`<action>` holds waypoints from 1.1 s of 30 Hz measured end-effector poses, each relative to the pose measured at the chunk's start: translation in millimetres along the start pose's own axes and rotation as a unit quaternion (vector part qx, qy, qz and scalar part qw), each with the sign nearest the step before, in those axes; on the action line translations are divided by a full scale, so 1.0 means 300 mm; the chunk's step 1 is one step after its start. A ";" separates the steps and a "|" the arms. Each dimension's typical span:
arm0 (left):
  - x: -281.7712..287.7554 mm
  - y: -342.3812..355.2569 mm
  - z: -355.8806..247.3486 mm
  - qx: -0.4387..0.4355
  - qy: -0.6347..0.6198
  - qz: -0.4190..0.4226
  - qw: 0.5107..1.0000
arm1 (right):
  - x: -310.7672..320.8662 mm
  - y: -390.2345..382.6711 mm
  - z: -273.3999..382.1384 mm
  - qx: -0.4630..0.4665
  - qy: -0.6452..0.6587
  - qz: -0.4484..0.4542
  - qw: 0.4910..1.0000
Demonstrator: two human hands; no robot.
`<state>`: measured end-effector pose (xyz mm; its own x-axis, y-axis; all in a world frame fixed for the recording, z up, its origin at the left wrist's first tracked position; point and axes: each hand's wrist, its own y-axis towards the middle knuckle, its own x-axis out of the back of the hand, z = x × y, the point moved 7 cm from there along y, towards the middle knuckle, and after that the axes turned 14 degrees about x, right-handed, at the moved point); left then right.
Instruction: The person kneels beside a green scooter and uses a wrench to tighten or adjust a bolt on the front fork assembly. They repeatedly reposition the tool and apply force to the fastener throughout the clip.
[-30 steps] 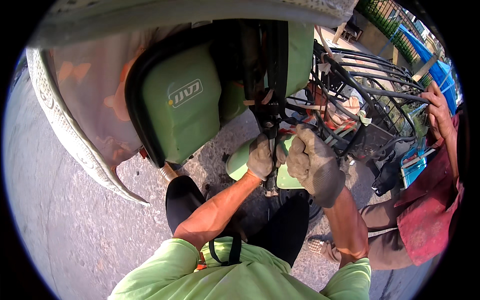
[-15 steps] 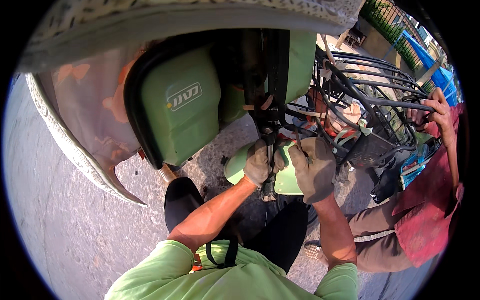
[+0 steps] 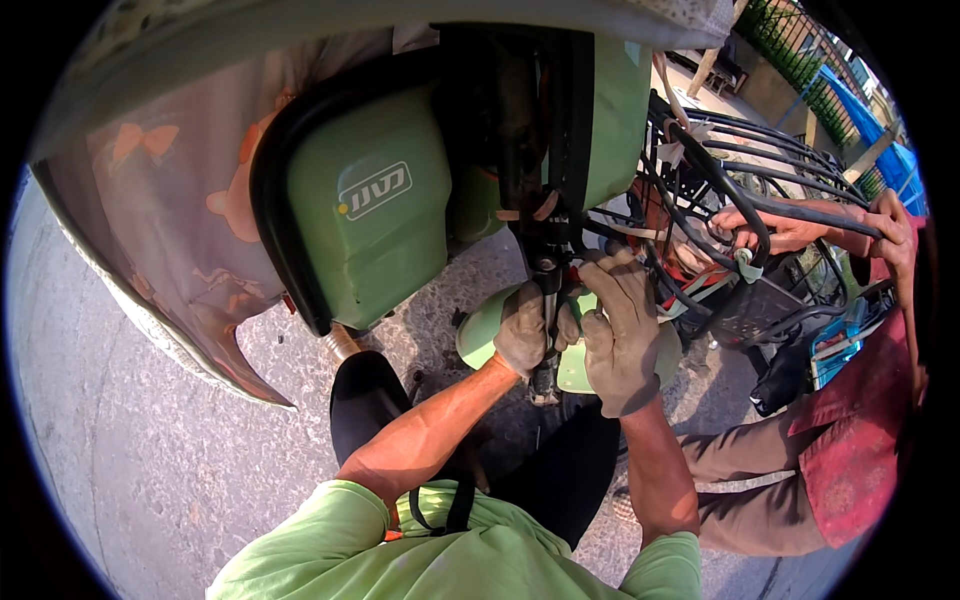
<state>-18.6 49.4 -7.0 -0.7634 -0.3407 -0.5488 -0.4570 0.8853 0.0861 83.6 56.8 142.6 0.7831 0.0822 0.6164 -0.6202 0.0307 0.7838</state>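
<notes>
My left hand, in a grey-brown work glove, is closed around the lower part of a dark metal front fork. Its fingertips show on the fork's far side. My right hand, gloved alike, is just right of the fork, fingers stretched upward and thumb apart; nothing shows in it. Behind both hands lies a light green mudguard, partly covered by them. A small red part peeks out near my right fingertips. Above, the fork runs up between green body panels of a scooter-like vehicle.
A black metal frame with a basket stands at the right. A person in a red top has one hand on its bar and another hand inside it. A patterned cover hangs at left above rough pavement.
My right hand has turned and its fingers have straightened upward beside the fork. My left hand stays on the fork. The other person's second hand has reached into the black frame.
</notes>
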 end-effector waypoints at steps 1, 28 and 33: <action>0.000 0.000 -0.004 -0.006 0.013 -0.002 1.000 | -0.016 -0.017 -0.006 0.022 0.010 -0.003 1.000; 0.082 -0.017 0.064 -0.013 0.098 -0.138 0.986 | -0.114 0.030 -0.176 -0.258 0.013 -0.215 0.942; 0.095 -0.008 0.078 -0.139 0.235 -0.246 0.930 | -0.135 0.069 -0.194 -0.286 0.016 -0.243 0.927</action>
<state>-28.5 44.9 -42.3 -0.5158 -0.8416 -0.1602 -0.8545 0.4919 0.1671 36.5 112.0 129.6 0.9803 -0.0517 0.1907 -0.1232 0.5943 0.7947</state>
